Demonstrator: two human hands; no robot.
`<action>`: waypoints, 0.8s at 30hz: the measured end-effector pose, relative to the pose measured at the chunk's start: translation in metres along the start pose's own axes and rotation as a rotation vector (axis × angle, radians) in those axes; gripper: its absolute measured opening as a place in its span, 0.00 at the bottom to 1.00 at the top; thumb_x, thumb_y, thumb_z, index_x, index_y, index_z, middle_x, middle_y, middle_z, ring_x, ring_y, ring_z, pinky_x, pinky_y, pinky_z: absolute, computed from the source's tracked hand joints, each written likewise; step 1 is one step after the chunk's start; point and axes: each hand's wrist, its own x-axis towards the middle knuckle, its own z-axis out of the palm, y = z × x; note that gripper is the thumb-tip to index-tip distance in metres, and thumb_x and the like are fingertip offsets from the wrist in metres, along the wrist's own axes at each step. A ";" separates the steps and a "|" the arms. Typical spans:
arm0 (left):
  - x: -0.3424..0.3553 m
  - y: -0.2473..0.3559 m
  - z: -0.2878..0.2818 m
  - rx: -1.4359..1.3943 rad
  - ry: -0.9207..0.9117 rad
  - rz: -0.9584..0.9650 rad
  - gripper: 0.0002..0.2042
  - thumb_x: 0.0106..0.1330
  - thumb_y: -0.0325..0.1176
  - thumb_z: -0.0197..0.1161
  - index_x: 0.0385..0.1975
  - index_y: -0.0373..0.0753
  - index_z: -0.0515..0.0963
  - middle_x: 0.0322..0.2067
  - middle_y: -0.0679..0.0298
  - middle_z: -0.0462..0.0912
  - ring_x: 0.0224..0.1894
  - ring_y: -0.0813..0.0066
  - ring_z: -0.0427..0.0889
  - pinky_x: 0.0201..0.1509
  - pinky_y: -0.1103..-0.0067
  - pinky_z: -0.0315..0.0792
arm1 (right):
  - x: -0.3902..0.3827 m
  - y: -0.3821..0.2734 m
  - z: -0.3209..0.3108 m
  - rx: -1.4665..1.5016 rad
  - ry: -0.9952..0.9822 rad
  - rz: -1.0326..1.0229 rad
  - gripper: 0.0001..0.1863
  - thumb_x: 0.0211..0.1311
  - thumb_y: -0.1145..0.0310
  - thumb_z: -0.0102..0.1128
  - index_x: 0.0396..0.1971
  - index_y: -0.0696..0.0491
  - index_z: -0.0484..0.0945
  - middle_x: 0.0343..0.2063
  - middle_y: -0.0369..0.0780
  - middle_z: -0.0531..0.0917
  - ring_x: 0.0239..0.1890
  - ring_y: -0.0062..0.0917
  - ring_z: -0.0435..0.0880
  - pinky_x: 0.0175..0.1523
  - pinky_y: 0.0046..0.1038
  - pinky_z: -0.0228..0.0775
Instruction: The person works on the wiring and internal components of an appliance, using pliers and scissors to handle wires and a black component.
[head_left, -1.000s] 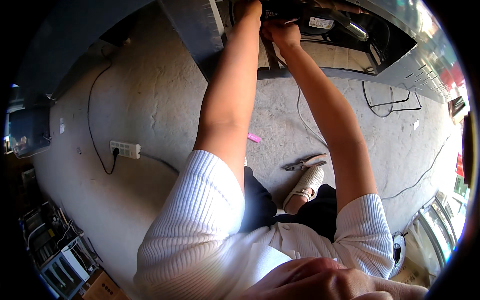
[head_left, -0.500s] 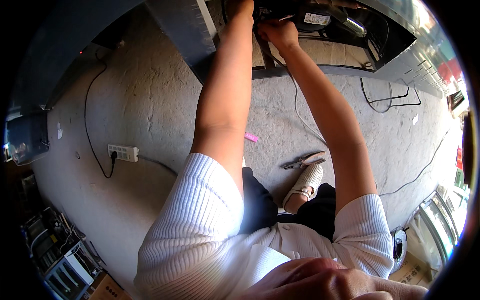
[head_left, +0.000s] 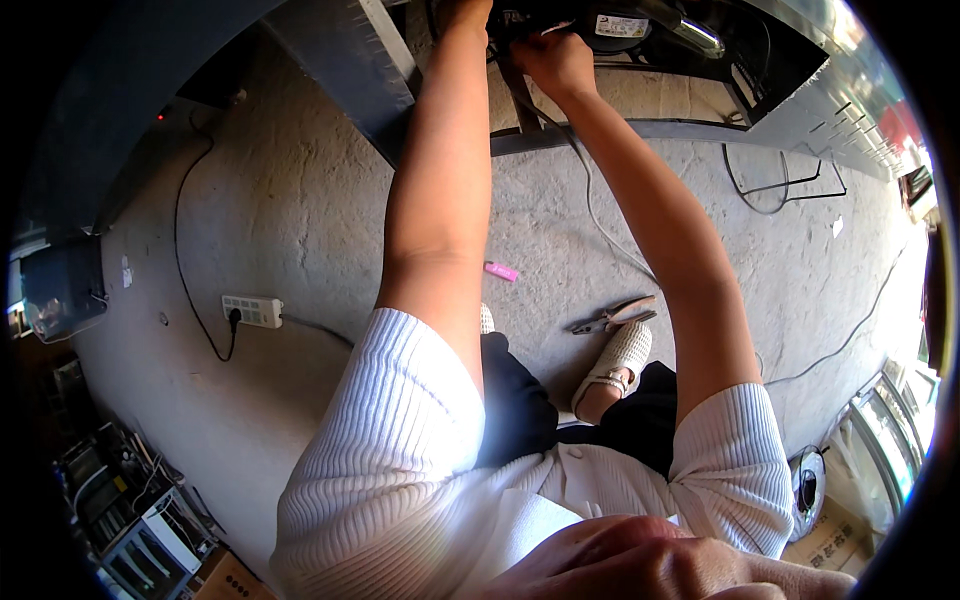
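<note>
Both my arms reach up into the open base of a metal cabinet. My left hand is cut by the upper edge and its fingers are hidden among dark parts. Just to its right, my right hand has its fingers curled closed at the dark parts; whatever they grip is lost in shadow. Beside the right hand sits a rounded black compressor with a white label. A silver-wrapped pipe runs to the right of it. A grey cable hangs from near my right hand down to the floor.
Pliers lie on the concrete floor by my shoe. A pink piece lies near my left forearm. At left is a white power strip with a black plug. A bent black wire rack rests at right, near a cable spool.
The whole view has shifted slightly, so the cabinet sits a little higher and further left. My hands stay at nearly the same spot among the dark parts.
</note>
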 end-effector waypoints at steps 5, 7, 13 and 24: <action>0.006 -0.002 0.000 -0.028 -0.001 -0.062 0.27 0.70 0.50 0.53 0.57 0.32 0.74 0.52 0.53 0.81 0.52 0.62 0.80 0.54 0.68 0.75 | -0.006 -0.001 0.000 0.020 0.033 -0.006 0.21 0.49 0.49 0.63 0.33 0.50 0.88 0.32 0.46 0.87 0.40 0.40 0.86 0.49 0.35 0.77; 0.011 -0.003 -0.003 -0.042 0.004 -0.086 0.27 0.70 0.50 0.52 0.58 0.32 0.74 0.52 0.53 0.81 0.51 0.63 0.80 0.53 0.68 0.75 | -0.009 -0.003 0.000 0.007 -0.033 -0.007 0.23 0.49 0.47 0.62 0.36 0.50 0.87 0.35 0.47 0.87 0.42 0.41 0.86 0.51 0.36 0.76; 0.021 -0.004 -0.003 -0.088 -0.004 -0.164 0.28 0.71 0.51 0.51 0.58 0.32 0.74 0.52 0.53 0.81 0.51 0.63 0.80 0.53 0.68 0.75 | -0.010 0.000 0.003 -0.005 -0.094 0.000 0.23 0.53 0.46 0.60 0.41 0.47 0.86 0.38 0.49 0.86 0.45 0.43 0.85 0.53 0.37 0.76; 0.023 -0.007 -0.005 -0.240 -0.011 -0.315 0.29 0.73 0.54 0.48 0.59 0.32 0.73 0.52 0.54 0.81 0.50 0.64 0.81 0.51 0.68 0.77 | -0.001 0.013 0.014 0.213 0.006 -0.043 0.18 0.60 0.50 0.60 0.35 0.48 0.88 0.29 0.43 0.87 0.36 0.37 0.87 0.44 0.34 0.77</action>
